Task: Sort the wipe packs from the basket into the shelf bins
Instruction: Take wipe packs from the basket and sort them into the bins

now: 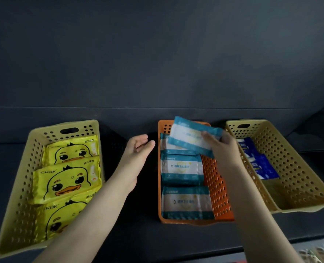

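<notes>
My right hand [222,147] grips a teal-and-white wipe pack [189,135] by its right end, held tilted above the far part of the orange bin [217,188]. That bin holds three more teal packs [182,168] lying in a row. My left hand [138,147] hovers with relaxed fingers and holds nothing, in the gap between the orange bin and the left beige bin [15,196]. Three yellow duck packs [66,182] lie in the left bin. The right beige bin [298,179] holds two dark blue packs [260,166].
All three bins stand side by side on a dark shelf [142,215] with a dark back wall. The shelf's front edge runs along the bottom right. The source basket is barely visible at the bottom right corner [317,253].
</notes>
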`<state>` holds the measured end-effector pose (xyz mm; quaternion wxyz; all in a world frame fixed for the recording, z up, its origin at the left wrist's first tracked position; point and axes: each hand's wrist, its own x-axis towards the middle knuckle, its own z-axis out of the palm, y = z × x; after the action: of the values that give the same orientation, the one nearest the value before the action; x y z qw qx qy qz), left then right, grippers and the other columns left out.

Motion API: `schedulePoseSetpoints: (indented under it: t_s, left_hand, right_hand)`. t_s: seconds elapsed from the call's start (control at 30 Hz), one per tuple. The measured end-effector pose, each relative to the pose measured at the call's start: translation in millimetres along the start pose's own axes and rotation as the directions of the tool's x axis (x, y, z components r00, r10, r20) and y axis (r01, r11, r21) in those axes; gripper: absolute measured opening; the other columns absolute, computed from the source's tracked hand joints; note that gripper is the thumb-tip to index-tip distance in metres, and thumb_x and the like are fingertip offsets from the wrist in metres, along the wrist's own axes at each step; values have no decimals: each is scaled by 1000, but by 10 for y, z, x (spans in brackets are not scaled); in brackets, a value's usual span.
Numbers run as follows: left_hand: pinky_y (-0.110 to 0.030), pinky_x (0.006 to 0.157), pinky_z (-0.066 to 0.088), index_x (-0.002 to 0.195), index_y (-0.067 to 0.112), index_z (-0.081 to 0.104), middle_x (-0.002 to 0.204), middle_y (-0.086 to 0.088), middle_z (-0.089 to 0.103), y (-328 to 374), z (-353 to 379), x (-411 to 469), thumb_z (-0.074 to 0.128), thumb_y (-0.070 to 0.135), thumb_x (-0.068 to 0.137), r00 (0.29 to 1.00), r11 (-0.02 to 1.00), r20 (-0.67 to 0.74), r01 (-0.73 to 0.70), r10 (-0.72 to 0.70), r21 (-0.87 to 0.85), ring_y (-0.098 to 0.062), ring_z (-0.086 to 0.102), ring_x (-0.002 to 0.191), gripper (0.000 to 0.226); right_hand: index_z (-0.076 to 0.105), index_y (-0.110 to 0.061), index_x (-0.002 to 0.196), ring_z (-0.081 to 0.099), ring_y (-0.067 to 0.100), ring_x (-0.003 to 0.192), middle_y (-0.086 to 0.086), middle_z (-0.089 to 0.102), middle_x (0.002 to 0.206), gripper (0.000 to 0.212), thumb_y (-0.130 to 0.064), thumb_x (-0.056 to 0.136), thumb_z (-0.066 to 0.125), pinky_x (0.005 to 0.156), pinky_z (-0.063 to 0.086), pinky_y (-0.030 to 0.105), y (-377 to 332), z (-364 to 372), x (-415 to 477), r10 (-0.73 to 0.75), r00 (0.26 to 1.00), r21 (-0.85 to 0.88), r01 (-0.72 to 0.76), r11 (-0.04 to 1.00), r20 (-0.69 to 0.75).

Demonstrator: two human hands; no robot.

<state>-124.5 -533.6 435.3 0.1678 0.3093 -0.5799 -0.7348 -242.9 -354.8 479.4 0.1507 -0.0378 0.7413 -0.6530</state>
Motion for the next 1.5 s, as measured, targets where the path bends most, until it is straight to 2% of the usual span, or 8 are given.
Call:
schedulePoseSetpoints:
  t_s: [0.17,0.4,0.67,0.77,0.9,1.1,1.33,1.5]
  left_hand:
    - [-37,90,52,118,20,62,118,-1,67,26,-5,-2,60,27,94,927,926,176,354,-330,-130,-20,64,105,26]
    - [-35,80,56,121,22,65,116,5,71,11,-53,36,56,29,95,910,921,255,368,-328,-130,-18,68,105,28]
    - [-36,80,57,126,20,62,123,1,67,10,-50,66,56,29,94,905,917,263,378,-336,-130,-20,67,107,33]
    - [-35,81,57,128,19,61,125,0,66,17,-54,60,56,30,94,903,919,274,374,-331,-122,-21,67,108,35]
    - [-33,79,58,129,18,59,125,-1,66,37,-58,48,57,32,94,901,921,285,372,-328,-114,-21,67,107,38]
    - [-32,79,58,129,18,59,124,1,67,66,-54,44,54,33,96,899,926,286,368,-331,-85,-21,67,106,36]
    - [-37,85,56,121,21,65,117,2,70,98,-54,30,57,30,95,934,962,235,274,-269,10,-20,68,105,28]
    - [-31,90,51,111,27,66,117,5,67,46,-97,-170,56,20,96,997,939,-39,-48,65,339,-13,62,108,20]
  right_hand:
    - [64,-9,94,64,24,81,6,67,88,21,-27,84,68,71,53,37,14,-18,419,-138,990,-566,97,819,-29]
    - [55,-10,112,51,11,54,-1,56,71,26,-23,90,62,46,38,22,305,437,598,-99,992,-672,127,729,80]
    - [51,-10,123,55,10,59,2,62,87,34,-26,93,59,48,37,20,473,436,638,-114,993,-652,70,755,-25]
    - [43,-9,134,62,23,100,9,58,119,52,-24,89,66,77,51,27,446,433,594,-161,987,-725,116,679,8]
    - [55,-17,129,34,29,132,7,42,138,46,-35,88,65,111,31,41,427,375,475,-342,928,-885,278,372,148]
    - [57,-21,122,48,26,120,4,45,132,37,-31,87,68,100,42,35,553,350,464,-137,970,-755,243,609,201]
    - [57,-20,123,49,27,120,6,44,134,40,-31,86,69,102,41,36,539,348,553,-138,966,-761,259,595,220]
    - [55,-15,131,52,23,123,7,57,133,43,-32,92,60,100,41,32,331,191,217,-253,931,-730,364,578,264]
